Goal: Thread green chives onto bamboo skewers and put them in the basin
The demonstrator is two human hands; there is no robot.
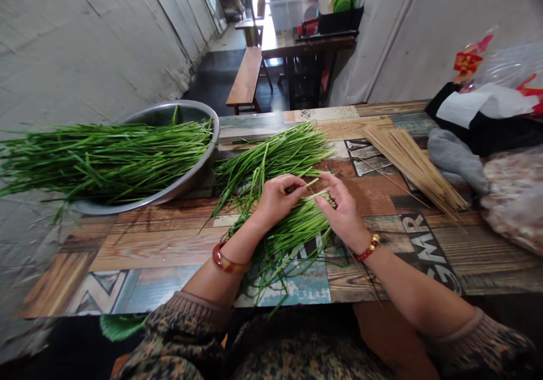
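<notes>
My left hand (280, 198) is closed in a pinch on a few green chives (313, 183), their pale cut ends pointing right. Facing it, my right hand (344, 210) curves its thumb and fingers around the stalk ends, the fingertips a little apart. Beneath both hands a bunch of chives (292, 230) lies on the patterned table (156, 247), its leaves trailing toward me. A second pile of chives (284, 151) rests just beyond. Something thin and brownish shows between the fingertips, too small to make out.
At left a metal basin (199, 171) holds a large heap of chives (127, 156) hanging over its rim. Bamboo skewers (418, 168) lie at right, beside a grey bag (456, 156) and a clear plastic bag (515, 193). Beyond stand a wooden bench (246, 77) and another table with bins.
</notes>
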